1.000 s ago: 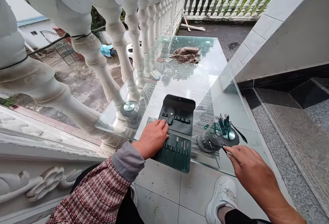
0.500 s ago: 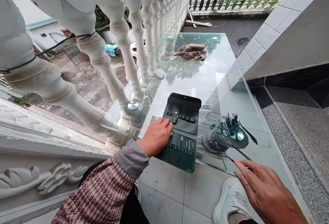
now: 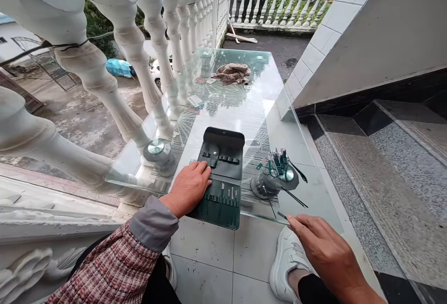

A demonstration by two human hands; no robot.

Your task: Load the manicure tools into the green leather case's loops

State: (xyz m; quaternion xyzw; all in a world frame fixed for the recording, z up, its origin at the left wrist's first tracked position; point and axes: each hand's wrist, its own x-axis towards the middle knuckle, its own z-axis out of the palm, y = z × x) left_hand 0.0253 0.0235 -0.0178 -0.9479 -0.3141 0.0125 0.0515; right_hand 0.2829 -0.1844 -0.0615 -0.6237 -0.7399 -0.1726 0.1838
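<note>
A dark green manicure case (image 3: 225, 173) lies unfolded on the glass table, near its front edge. Several slim metal tools (image 3: 230, 193) sit in the loops of its lower half; the upper loops hold nothing. My left hand (image 3: 190, 185) rests flat over the case's left side, fingers laid on it. In my right hand (image 3: 323, 241), thumb and fingers pinch a thin dark metal tool (image 3: 282, 215) by the table's front edge; its handle end is hidden in the fingers. Nail clippers (image 3: 279, 158), green-handled scissors (image 3: 270, 170) and other manicure tools are gathered right of the case.
A brown cloth (image 3: 232, 74) and a small card (image 3: 195, 101) lie farther back on the glass table (image 3: 296, 155). White balusters (image 3: 125, 43) run along the left. Stone steps (image 3: 352, 155) rise on the right. Loose thin tools (image 3: 293, 197) stick out toward the front edge.
The view has shifted to the right and up, so everything appears farther left. My left hand stays on the case, and my right hand still pinches the thin tool near the table edge.
</note>
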